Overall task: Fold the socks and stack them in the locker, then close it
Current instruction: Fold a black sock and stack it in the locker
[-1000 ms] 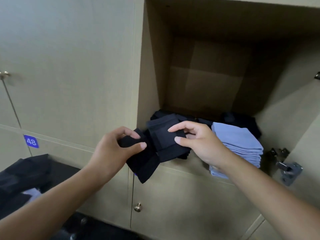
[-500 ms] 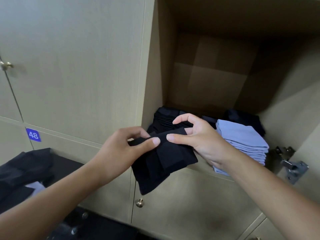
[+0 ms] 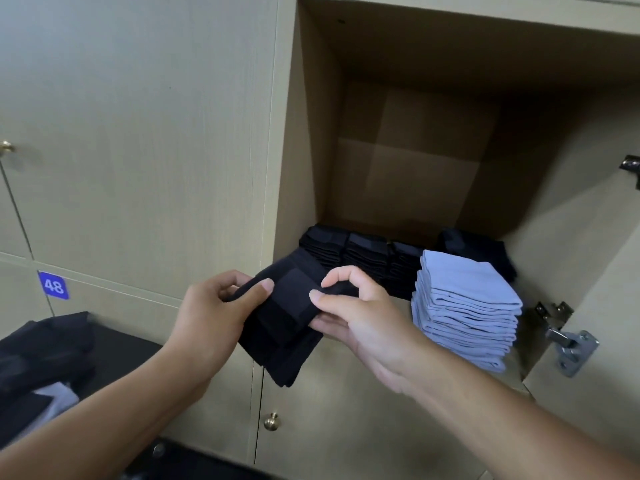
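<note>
Two hands, left hand [image 3: 207, 317] and right hand [image 3: 360, 320], pinch one folded dark sock [image 3: 284, 323] between thumb and fingers before the locker [image 3: 408, 168]. Beyond the fingertips: one light-blue stack [image 3: 467, 306]; seemingly four dark stacks [image 3: 363, 254].

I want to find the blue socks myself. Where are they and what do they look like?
Look into the open locker, the one with its door swung aside. On its floor, near the front right, stands a neat pile of light blue socks. The piles of socks behind it are all black, so it is the only pale one.
</note>
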Action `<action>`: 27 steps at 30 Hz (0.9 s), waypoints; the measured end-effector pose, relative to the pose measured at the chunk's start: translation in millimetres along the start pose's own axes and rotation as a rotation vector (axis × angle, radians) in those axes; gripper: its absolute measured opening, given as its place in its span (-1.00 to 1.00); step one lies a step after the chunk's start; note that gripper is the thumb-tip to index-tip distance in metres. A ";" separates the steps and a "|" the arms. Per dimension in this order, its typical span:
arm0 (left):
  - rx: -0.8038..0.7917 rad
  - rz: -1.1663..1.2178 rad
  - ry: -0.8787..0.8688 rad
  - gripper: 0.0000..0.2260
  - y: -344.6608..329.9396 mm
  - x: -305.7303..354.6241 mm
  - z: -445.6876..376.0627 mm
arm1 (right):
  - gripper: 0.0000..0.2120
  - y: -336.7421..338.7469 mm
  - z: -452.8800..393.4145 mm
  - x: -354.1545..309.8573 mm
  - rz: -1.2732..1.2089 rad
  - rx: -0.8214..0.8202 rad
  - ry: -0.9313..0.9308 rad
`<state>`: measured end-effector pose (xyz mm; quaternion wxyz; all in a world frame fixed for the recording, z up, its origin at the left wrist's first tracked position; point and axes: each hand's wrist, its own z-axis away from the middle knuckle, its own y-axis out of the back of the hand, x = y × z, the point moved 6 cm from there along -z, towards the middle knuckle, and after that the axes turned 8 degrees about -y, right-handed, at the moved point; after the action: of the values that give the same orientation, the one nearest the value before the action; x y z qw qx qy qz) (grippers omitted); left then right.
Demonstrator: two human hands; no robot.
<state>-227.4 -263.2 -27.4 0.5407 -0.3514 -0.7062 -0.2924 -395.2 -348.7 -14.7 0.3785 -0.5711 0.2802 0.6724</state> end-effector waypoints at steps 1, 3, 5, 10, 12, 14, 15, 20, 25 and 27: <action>-0.004 0.004 0.002 -0.74 -1.0 -0.4 0.0 | -0.88 -0.5 0.5 0.6 0.030 0.012 0.011; -0.009 -0.025 -0.018 -0.73 -2.6 0.5 -0.2 | -0.92 1.0 1.0 -1.2 0.081 0.053 0.045; -0.007 -0.116 -0.064 -0.75 -2.0 2.8 -1.2 | -0.89 5.7 -1.1 -9.6 0.107 0.111 0.100; 0.035 -0.256 -0.065 -0.91 6.3 -2.6 -3.1 | -0.78 31.0 -28.9 -44.6 0.150 0.239 0.229; 0.038 -0.306 -0.073 -0.91 9.6 -5.2 -4.7 | -0.75 43.3 -51.0 -55.4 0.209 0.266 0.237; 0.036 -0.319 -0.077 -0.89 12.1 -6.6 -6.4 | -0.74 54.4 -76.0 -63.3 0.214 0.273 0.222; 0.035 -0.318 -0.078 -0.88 13.0 -7.3 -7.0 | -0.75 59.2 -88.8 -66.9 0.196 0.273 0.209; 0.028 -0.292 -0.121 -0.86 12.1 -6.8 -7.8 | -0.75 71.0 -138.5 -87.4 0.188 0.310 0.125; -0.001 -0.290 -0.171 -0.83 11.1 -2.6 -8.8 | -0.84 78.2 -174.7 -96.2 0.227 0.398 0.103; 0.003 -0.277 -0.189 -0.82 13.5 -1.4 -11.0 | -0.86 76.0 -184.6 -96.7 0.240 0.405 0.089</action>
<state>-210.1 -264.3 -25.6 0.4269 -0.2760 -0.7959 -0.3288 -349.6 -558.6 40.7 0.3900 -0.4751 0.4917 0.6168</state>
